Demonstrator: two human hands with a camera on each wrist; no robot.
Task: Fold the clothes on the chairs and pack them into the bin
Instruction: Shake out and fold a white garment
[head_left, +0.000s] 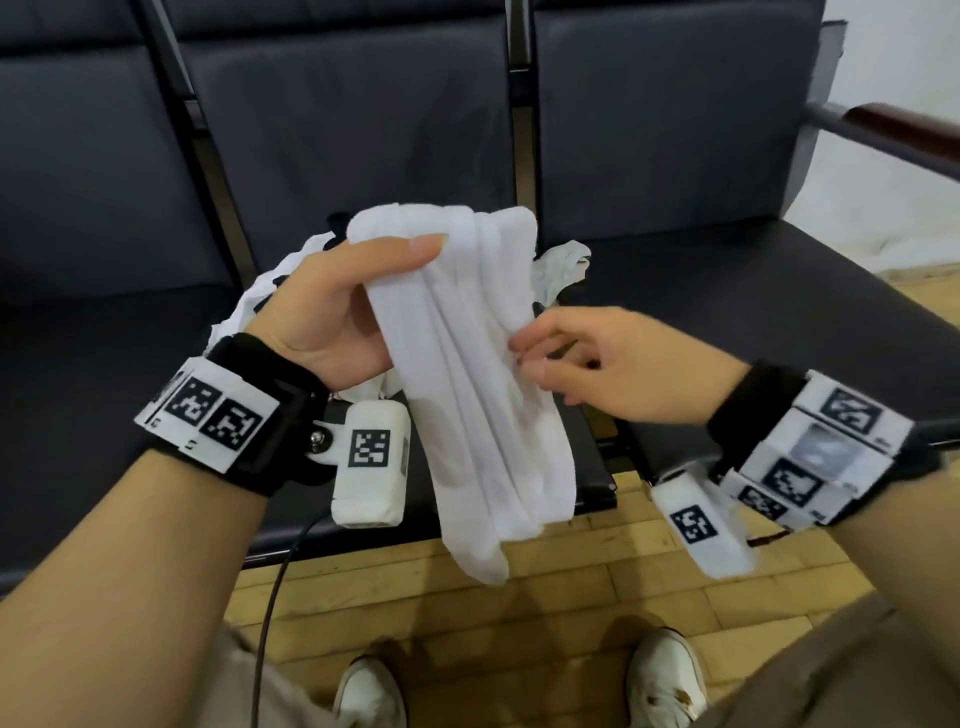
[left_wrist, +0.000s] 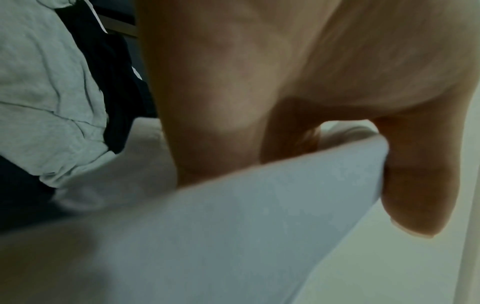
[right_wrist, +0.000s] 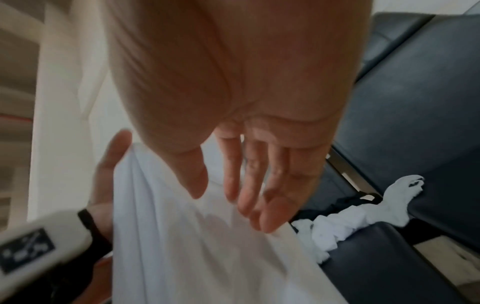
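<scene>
I'm midway through folding, as I judge it — my left hand (head_left: 332, 306) has its thumb across the upper end of the white garment (head_left: 478, 374) and grips it up in the air in front of the chairs (head_left: 675, 291), the cloth gathered into long pleats and hanging down past my wrist toward the floor. My right hand (head_left: 597, 364) is at the garment's right edge, fingers loosely bent with the tips touching the fabric; the right wrist view shows them resting on the cloth rather than closed round it, so I'd call that hand relaxed and holding nothing. Behind the garment, on the chair seat, lies the rest of the pile of clothes (head_left: 563, 267) — white pieces with something dark among them — all unfolded. No bin shows in any view. The next move, I think, calls for my right fingers to catch the hanging lower end and bring it up to the end my left hand holds, keeping the pleats from slipping apart, since this soft cloth will slump as soon as the grip loosens
</scene>
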